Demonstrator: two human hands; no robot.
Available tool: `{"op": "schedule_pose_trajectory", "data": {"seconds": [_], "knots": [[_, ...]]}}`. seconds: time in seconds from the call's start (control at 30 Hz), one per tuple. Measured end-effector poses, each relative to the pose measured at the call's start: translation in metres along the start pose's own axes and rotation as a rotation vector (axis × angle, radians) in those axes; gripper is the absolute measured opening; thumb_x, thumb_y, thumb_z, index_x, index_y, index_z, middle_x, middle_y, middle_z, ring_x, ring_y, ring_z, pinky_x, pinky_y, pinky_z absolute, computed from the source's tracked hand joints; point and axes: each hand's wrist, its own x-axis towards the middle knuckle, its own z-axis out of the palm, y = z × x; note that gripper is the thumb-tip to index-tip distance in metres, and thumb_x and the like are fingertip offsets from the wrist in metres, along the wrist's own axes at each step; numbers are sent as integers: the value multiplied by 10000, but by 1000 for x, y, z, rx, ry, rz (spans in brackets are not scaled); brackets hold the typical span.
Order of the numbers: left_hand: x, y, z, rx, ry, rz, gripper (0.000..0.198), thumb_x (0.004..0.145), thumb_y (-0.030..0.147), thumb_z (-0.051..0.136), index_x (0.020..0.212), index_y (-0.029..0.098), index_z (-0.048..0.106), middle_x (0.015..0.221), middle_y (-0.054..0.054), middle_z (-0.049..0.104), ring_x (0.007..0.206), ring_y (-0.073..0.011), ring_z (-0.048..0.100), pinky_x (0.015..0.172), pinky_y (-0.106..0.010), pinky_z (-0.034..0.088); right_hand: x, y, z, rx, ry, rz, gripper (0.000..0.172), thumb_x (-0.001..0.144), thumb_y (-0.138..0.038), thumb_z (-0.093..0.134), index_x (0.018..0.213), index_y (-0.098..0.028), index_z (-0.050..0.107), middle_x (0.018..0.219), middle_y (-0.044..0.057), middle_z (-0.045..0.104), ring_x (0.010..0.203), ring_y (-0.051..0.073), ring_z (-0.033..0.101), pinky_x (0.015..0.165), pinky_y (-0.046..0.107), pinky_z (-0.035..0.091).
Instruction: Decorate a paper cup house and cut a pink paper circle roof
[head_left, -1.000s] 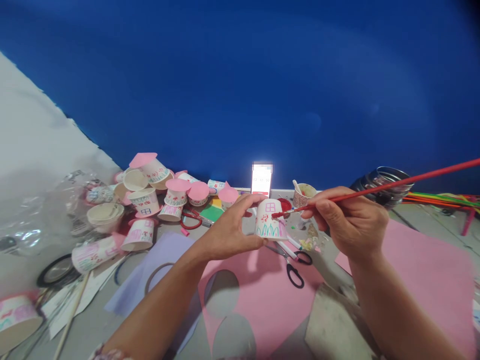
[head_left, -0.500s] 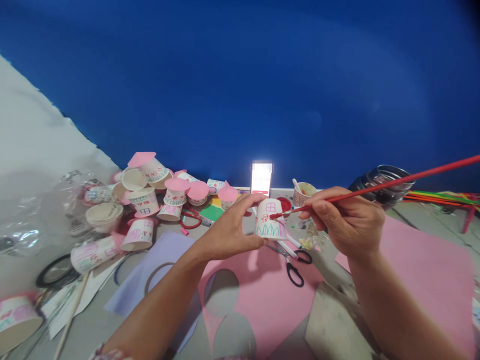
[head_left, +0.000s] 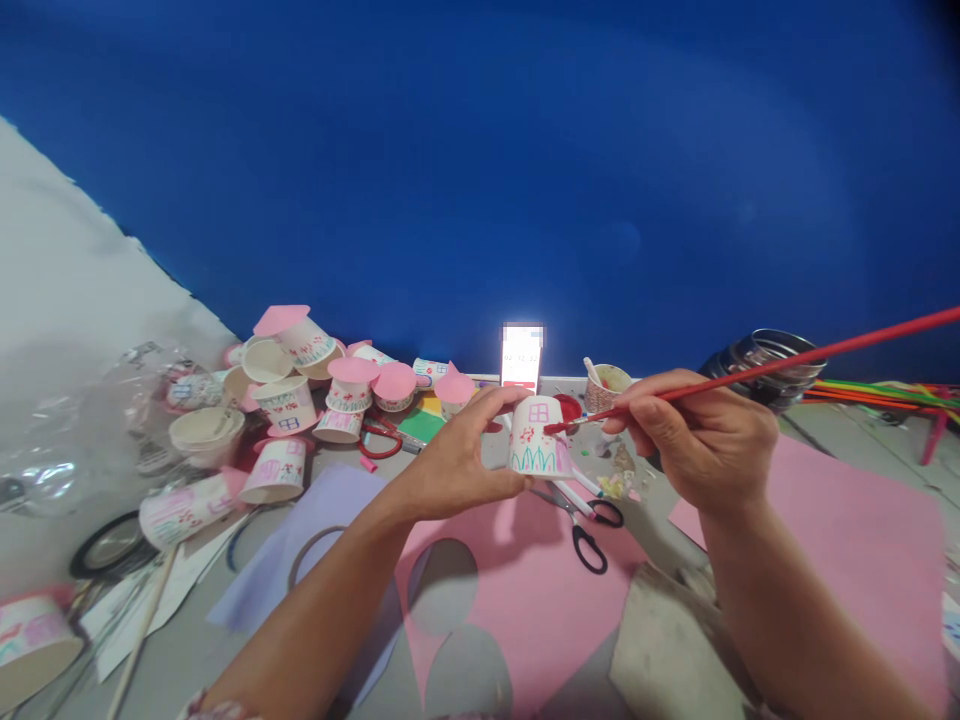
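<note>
An upside-down white paper cup [head_left: 535, 440] is gripped at its top and base between the thumb and fingers of my left hand [head_left: 465, 455]. On its side are a pink window, red dots and green grass strokes. My right hand [head_left: 697, 435] is closed around a long red paintbrush [head_left: 757, 375], whose red tip sits at the cup's right side, by the dots. Behind the cup is a small red container [head_left: 568, 410], partly hidden. Below it, black-handled scissors [head_left: 589, 545] lie on a pink paper sheet [head_left: 525, 610] with round cutouts.
Several decorated cups [head_left: 289, 405] with pink paper roofs crowd the left. A lit phone [head_left: 523, 355] stands against the blue wall. Red-handled scissors [head_left: 381, 440], lilac paper [head_left: 337, 500], a paper cup with a stick in it [head_left: 607, 385], a metal jar [head_left: 780, 375] and another pink sheet [head_left: 847, 560] lie around.
The brush tip has shifted slightly right and up along the cup, away from the dots. My right hand has moved a little right; my left hand keeps its grip.
</note>
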Motion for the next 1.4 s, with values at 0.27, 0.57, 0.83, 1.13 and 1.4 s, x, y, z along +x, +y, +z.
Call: {"op": "schedule_pose_trajectory", "data": {"seconds": [0.27, 0.57, 0.83, 1.13, 1.4], "knots": [[-1, -1, 0, -12, 5, -5, 783, 704, 196, 825, 1422, 296, 529, 1494, -80, 533, 1371, -314, 541, 1194, -516, 415, 2, -3, 0, 0, 18, 21, 207, 998, -252, 691, 803, -249, 759, 718, -9, 767, 433, 94, 545, 395, 272, 440], [-1, -2, 1, -44, 11, 4, 772, 711, 180, 820, 1419, 303, 537, 1465, -81, 555, 1351, -314, 561, 1182, -517, 425, 2, -5, -2, 12, 56, 42, 176, 1000, -311, 691, 858, -257, 779, 682, 1, 766, 410, 110, 541, 376, 281, 442], [-1, -3, 0, -51, 15, 9, 781, 713, 231, 848, 1424, 320, 538, 1452, -75, 561, 1336, -314, 571, 1169, -522, 438, 3, -3, -3, -6, -30, -13, 146, 994, -256, 693, 876, -251, 778, 694, -10, 766, 410, 96, 544, 368, 259, 437], [-1, 5, -1, 18, 8, 4, 742, 712, 215, 815, 1398, 291, 543, 1446, -85, 564, 1312, -320, 579, 1138, -521, 459, 1, -5, -2, 14, -3, -15, 146, 998, -251, 685, 886, -250, 779, 696, -5, 767, 423, 102, 546, 387, 271, 439], [-1, 7, 0, 61, 7, 10, 732, 705, 190, 793, 1384, 297, 543, 1436, -77, 555, 1320, -311, 560, 1143, -510, 446, -1, -2, 0, -26, -38, -32, 156, 1000, -209, 683, 873, -241, 769, 722, -22, 772, 454, 85, 552, 439, 253, 466]]}}
